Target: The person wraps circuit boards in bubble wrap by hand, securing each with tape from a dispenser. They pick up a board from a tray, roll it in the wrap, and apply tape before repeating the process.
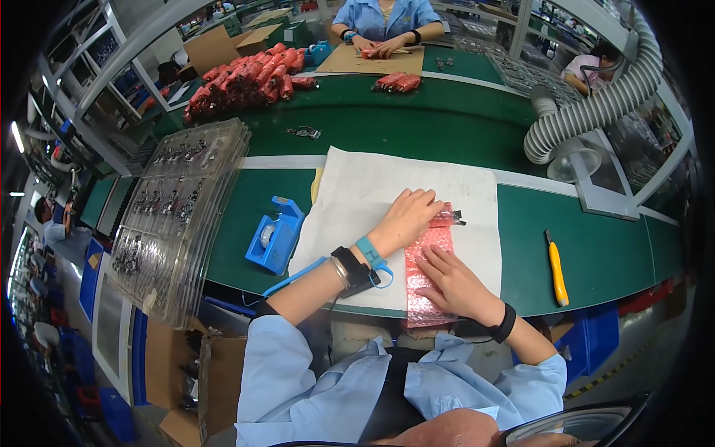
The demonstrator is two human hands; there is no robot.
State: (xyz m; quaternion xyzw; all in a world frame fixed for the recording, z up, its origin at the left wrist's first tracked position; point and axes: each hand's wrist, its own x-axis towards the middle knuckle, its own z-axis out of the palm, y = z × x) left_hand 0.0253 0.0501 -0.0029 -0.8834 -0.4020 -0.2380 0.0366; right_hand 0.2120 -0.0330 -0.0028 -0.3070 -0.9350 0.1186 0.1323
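Note:
A strip of pink bubble wrap (430, 261) lies lengthwise on a white sheet (357, 179) and hangs over the table's near edge. Its far end is folded over a small part with dark ends (458, 217) that stick out at the right; the rest of the part is hidden in the wrap. My left hand (406, 220) is closed over this folded end, fingertips on its top. Below it, my right hand (462, 287) rests on the strip with fingers stretched out and apart. A blue wrist strap with a cord circles my left wrist.
A blue tape dispenser (275, 235) stands left of the sheet, beside stacked clear trays (182, 201) of small metal parts. A yellow-handled tool (557, 272) lies at right. Red wrapped bundles (249, 78) are piled at far left. Opposite, a co-worker's hands (383, 48) handle another bundle. A flexible duct (596, 112) hangs at right.

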